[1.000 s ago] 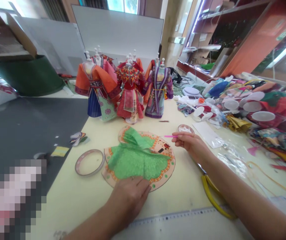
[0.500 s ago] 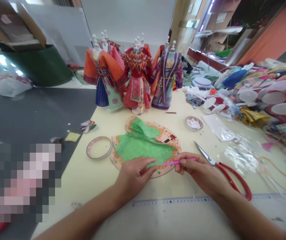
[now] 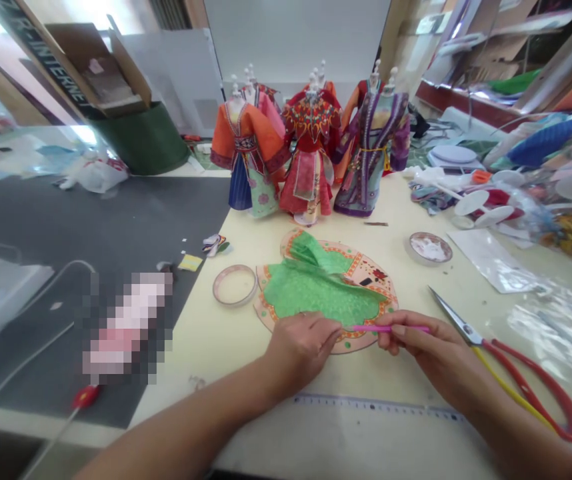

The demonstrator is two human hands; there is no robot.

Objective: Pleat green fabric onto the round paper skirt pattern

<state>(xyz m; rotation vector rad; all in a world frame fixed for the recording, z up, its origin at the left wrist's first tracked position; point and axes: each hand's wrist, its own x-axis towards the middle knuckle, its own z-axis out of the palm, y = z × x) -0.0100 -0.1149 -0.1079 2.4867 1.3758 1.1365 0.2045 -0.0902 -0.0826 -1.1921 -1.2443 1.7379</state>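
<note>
A round patterned paper piece [image 3: 366, 267] with green crinkled fabric [image 3: 316, 293] on it lies on the pale yellow table [image 3: 216, 340]. My left hand [image 3: 301, 343] rests on its near edge, fingers curled and pinching the fabric's rim. My right hand [image 3: 416, 343] is closed on a thin pink stick [image 3: 381, 328], whose tip points left at the fabric edge beside my left fingers.
Red-handled scissors [image 3: 516, 383] lie open at the right. A tape ring [image 3: 235, 285] sits left of the paper piece and a small round dish [image 3: 430, 247] at the right. Several dressed mannequin dolls [image 3: 311, 147] stand behind. A ruler [image 3: 366, 405] lies near me; craft clutter fills the far right.
My right hand brought the pink stick from the far side down to the fabric's near edge. My left hand shifted from flat on the fabric to pinching its edge. The view has swung left.
</note>
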